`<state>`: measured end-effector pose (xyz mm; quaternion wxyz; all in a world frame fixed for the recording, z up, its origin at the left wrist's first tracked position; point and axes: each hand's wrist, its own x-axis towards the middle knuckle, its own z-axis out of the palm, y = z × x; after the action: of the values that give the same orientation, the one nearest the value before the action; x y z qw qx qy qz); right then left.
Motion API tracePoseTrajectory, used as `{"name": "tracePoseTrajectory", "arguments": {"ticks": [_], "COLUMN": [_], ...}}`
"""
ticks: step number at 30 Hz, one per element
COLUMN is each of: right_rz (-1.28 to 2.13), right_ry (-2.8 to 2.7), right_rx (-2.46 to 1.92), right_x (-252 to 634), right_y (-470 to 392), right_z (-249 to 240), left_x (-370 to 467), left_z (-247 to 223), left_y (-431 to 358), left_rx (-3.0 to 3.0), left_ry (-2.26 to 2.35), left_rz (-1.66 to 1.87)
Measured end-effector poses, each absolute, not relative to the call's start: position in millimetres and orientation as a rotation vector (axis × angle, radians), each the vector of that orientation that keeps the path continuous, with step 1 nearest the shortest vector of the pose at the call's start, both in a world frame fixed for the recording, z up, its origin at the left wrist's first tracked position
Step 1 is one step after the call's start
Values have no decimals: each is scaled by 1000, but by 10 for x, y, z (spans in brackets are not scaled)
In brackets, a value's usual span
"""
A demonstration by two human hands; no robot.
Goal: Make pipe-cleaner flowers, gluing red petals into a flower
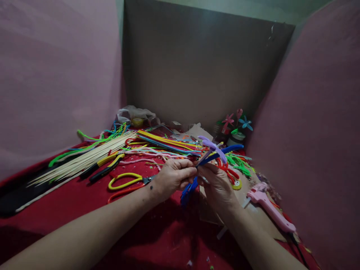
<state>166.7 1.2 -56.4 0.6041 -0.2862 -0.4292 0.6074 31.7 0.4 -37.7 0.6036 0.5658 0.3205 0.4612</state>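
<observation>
My left hand [177, 174] pinches the lower end of a stem near the middle of the view. Touching it from the right, my right hand [216, 183] has its fingers closed round the same stem. Above the fingers rises a purple pipe-cleaner flower [213, 146], with a long dark-blue piece [229, 151] slanting up to the right beside it. A bunch of blue pipe cleaners [188, 193] shows below, between the two hands. The fingertips partly hide where the stem and the blue piece meet.
Yellow-and-red scissors [126, 182], pliers [108, 165], wooden sticks [87, 157] and coloured pipe cleaners [168, 140] lie left and ahead on red cloth [157, 232]. At right, a pink glue gun [271, 208] rests on cardboard [258, 221]. Finished flowers [245, 123] stand behind.
</observation>
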Motion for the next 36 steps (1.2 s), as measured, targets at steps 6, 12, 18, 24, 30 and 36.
{"name": "tracePoseTrajectory", "arguments": {"ticks": [6,12,18,24,30,36], "right_rz": [1492,1396,1300,1261,1352,1231], "right_ry": [-1105,-991,-847,-858,-964,-1206], "right_rx": [-549,-629,-693,-756,-687,-652], "right_x": [1704,1661,1612,1664,1672,1739], "right_y": [-25,-32,-29,-8,34,69], "right_z": [-450,-481,-562,-555,-520,-524], "left_x": [194,237,334,427,393,337], "left_z": [-401,-380,-472,-514,-446,-471], "left_y": [92,44,-37,2,40,65], "left_rx": [1185,1274,1844,1533,1203,1079], "left_ry": [445,551,859,866,638,531], "left_rz": [755,788,1315,1174,1010,929]}}
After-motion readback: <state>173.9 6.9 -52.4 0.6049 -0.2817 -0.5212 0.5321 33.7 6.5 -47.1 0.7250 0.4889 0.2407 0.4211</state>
